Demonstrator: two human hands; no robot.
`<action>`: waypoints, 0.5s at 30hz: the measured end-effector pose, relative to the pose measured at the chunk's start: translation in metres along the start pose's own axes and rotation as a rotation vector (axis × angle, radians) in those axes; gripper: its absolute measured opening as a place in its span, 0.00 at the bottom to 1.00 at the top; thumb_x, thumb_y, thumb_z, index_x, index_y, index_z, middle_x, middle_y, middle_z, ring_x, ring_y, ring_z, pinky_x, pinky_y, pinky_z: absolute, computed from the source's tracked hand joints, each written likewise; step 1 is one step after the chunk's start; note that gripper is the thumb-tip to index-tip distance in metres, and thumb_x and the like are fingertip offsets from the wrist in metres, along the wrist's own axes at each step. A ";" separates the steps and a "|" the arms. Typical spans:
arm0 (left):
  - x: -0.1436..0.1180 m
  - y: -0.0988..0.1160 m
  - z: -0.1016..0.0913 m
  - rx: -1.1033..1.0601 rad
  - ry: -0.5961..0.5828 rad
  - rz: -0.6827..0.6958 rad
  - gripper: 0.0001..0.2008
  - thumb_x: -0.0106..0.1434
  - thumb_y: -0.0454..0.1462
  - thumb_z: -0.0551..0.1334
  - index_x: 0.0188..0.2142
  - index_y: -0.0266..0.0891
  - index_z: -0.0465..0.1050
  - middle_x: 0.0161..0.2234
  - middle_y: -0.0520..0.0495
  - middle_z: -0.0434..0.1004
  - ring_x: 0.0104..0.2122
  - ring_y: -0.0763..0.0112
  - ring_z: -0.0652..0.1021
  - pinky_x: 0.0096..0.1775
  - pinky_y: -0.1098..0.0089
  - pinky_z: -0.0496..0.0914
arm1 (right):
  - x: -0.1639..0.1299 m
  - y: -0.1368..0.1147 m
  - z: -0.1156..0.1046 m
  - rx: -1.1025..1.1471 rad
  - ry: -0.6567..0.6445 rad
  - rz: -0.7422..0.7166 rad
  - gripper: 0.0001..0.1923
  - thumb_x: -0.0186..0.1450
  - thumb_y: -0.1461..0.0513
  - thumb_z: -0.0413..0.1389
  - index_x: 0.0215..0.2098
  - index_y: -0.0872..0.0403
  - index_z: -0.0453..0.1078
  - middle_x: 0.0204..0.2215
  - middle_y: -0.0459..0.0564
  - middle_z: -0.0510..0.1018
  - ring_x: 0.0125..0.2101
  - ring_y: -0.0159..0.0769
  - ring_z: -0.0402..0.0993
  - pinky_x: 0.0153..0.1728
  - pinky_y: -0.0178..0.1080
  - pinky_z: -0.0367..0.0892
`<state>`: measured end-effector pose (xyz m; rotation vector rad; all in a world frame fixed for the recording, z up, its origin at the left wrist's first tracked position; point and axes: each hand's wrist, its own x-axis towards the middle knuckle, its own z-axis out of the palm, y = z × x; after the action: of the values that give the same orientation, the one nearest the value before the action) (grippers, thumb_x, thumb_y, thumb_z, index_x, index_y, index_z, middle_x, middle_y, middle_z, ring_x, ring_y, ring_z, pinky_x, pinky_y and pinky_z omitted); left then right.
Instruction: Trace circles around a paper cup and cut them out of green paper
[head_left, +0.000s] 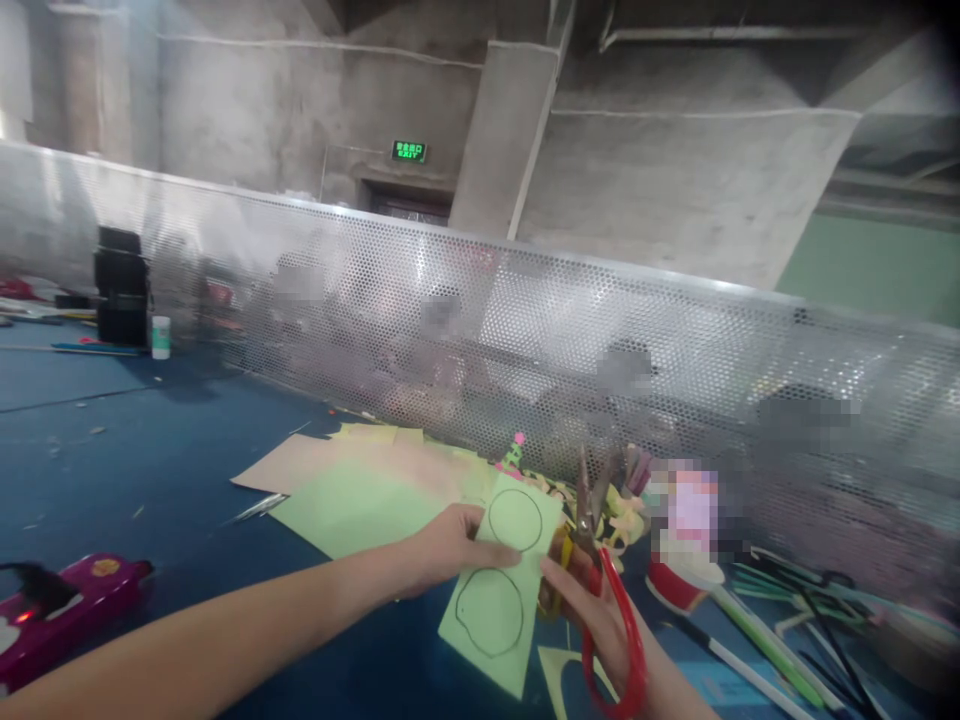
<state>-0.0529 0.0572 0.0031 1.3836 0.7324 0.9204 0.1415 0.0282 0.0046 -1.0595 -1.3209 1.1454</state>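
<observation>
My left hand (450, 545) grips a light green paper strip (491, 560), its thumb lying across the front. Two circles are drawn on the strip in dark line, one above the other. My right hand (592, 600) is closed around red-handled scissors (630, 630), its thumb at the strip's right edge. The scissor blades point up and stand apart, beside the paper rather than around it. Something yellow-brown shows behind my right fingers, too hidden to name. Under the hands lies a cut paper scrap (555, 675).
Green and pinkish paper sheets (360, 500) lie behind my left arm. A purple power strip (97, 605) is at the left. A red-and-white paper cup (682, 585), pens and wire-like strips sit at the right. A perforated metal screen (375, 310) borders the blue table (225, 420).
</observation>
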 end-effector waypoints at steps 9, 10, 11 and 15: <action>0.002 -0.009 0.004 0.000 0.111 0.020 0.19 0.53 0.49 0.68 0.30 0.33 0.77 0.28 0.45 0.79 0.29 0.66 0.76 0.33 0.68 0.69 | 0.004 0.000 -0.005 -0.094 -0.054 -0.058 0.26 0.49 0.46 0.68 0.36 0.55 0.76 0.35 0.57 0.82 0.39 0.50 0.77 0.48 0.48 0.69; 0.003 -0.008 0.004 -0.024 0.128 0.015 0.19 0.53 0.50 0.69 0.29 0.33 0.77 0.26 0.46 0.78 0.27 0.67 0.76 0.32 0.69 0.69 | 0.004 0.003 -0.004 -0.104 -0.028 -0.048 0.25 0.49 0.45 0.67 0.34 0.55 0.76 0.33 0.55 0.81 0.38 0.48 0.77 0.46 0.47 0.70; 0.004 -0.006 0.004 -0.063 0.139 0.016 0.19 0.53 0.50 0.69 0.29 0.33 0.76 0.26 0.46 0.78 0.27 0.67 0.76 0.32 0.69 0.69 | 0.004 0.005 -0.004 -0.110 -0.010 -0.027 0.25 0.49 0.44 0.66 0.32 0.55 0.75 0.30 0.53 0.80 0.35 0.46 0.77 0.44 0.46 0.71; 0.007 0.002 0.000 -0.238 0.220 0.028 0.22 0.53 0.49 0.69 0.38 0.32 0.76 0.29 0.44 0.79 0.30 0.63 0.78 0.36 0.64 0.72 | 0.002 0.014 -0.002 -0.054 -0.093 0.125 0.30 0.51 0.35 0.57 0.27 0.53 0.71 0.19 0.46 0.72 0.19 0.36 0.69 0.25 0.40 0.71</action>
<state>-0.0500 0.0632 0.0061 1.0967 0.7435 1.1558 0.1430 0.0325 -0.0090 -1.1533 -1.3808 1.2713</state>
